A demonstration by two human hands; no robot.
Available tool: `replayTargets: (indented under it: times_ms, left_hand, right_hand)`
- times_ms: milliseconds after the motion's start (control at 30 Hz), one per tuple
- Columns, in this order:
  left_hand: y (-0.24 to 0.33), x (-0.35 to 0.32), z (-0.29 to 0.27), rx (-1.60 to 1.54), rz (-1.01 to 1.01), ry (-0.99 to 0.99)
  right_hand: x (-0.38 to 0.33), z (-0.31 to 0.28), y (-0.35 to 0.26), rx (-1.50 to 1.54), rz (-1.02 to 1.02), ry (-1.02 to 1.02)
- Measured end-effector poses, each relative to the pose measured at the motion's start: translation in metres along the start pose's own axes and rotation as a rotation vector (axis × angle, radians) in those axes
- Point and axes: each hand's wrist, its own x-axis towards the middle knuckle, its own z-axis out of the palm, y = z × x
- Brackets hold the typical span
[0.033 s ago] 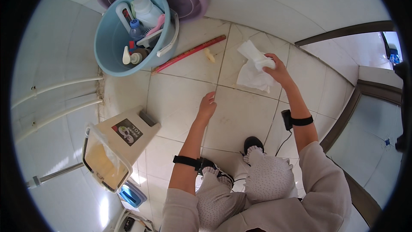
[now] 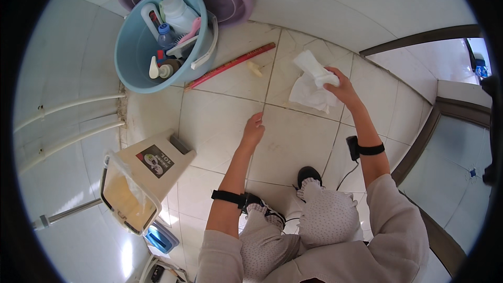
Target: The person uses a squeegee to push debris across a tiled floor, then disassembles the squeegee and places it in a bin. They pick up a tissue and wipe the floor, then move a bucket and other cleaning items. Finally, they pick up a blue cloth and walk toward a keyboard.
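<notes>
At the right, my right hand (image 2: 341,86) is closed around a white folded tissue (image 2: 309,64), its thumb and fingers pinching the lower right end. Beneath it, a second, crumpled sheet of white tissue (image 2: 309,93) spreads over the floor tiles; whether the two are joined I cannot tell. My left hand (image 2: 252,130) hovers over the tiles at the middle, fingers loosely curled and slightly apart, with nothing visible in them. A small yellowish scrap (image 2: 254,68) lies on the floor near a long red packet-like strip (image 2: 230,66).
A blue bucket (image 2: 128,55) with bottles, a pump dispenser and a pink brush stands far left, before a purple basin (image 2: 230,0). Nearer left is a beige bin (image 2: 170,149) with a liner. White pipes (image 2: 78,106) run along the left wall. A brown door frame (image 2: 419,141) borders the right.
My right hand has shifted slightly right with the tissue. The held tissue's far end has swung a little to the right. My left hand stays in place.
</notes>
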Motion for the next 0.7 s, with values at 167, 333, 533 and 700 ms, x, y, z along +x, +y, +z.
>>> replayTargets:
  times_ms: [167, 333, 533, 700]
  left_hand:
    - [-0.011, 0.000, 0.014, 0.033, 0.030, -0.040]
    - [-0.023, -0.002, 0.024, 0.083, 0.014, -0.059]
    - [-0.019, -0.011, 0.026, 0.141, 0.009, -0.120]
    - [-0.019, -0.018, 0.021, 0.098, -0.010, -0.114]
  right_hand:
    - [-0.042, -0.021, 0.042, -0.272, -0.174, 0.063]
    - [-0.065, 0.009, 0.036, -0.703, -0.322, 0.008]
    - [-0.039, 0.017, 0.047, -0.664, -0.326, -0.156]
    - [-0.031, 0.040, 0.053, -0.611, -0.152, 0.054]
